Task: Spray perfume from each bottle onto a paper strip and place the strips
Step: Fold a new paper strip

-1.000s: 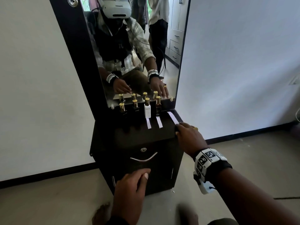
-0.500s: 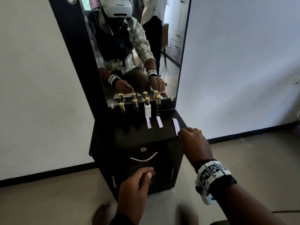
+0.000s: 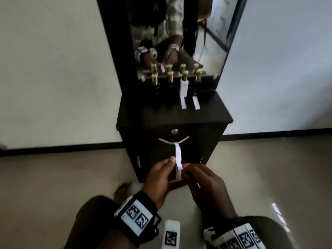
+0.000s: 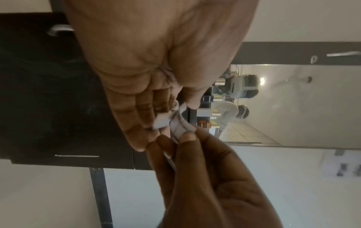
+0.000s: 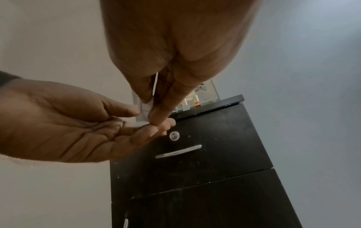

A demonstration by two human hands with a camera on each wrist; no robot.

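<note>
Tall dark-framed mirror (image 3: 177,33) rises at the far side, behind a squat black wooden cabinet (image 3: 172,112) with a curved silver drawer handle (image 3: 173,140) on its near face.

Along the far edge of the cabinet top, four gold-capped perfume bottles in a row: two dark ones on the left (image 3: 156,87), a white one (image 3: 184,85), another dark one on the right (image 3: 197,81). Two white paper strips (image 3: 195,103) lie flat just in front of the white bottle and the right-hand dark one. Nothing lies in front of the two left bottles. My reading: about half done, two bottles left to spray and strip.

A small bundle of white paper strips (image 3: 178,159) sits between my two hands, low and near, in front of the drawer, well apart from the bottles.

My left hand (image 3: 159,178) is palm up, fingers nearly straight and cupped under the bundle, thumb lying against it. My right hand (image 3: 206,184) comes in from the right, thumb and forefinger pinching the paper; from the left wrist view the fingertips (image 4: 187,137) seem to be peeling one strip off the rest, though I cannot tell how many strips are there.
</note>
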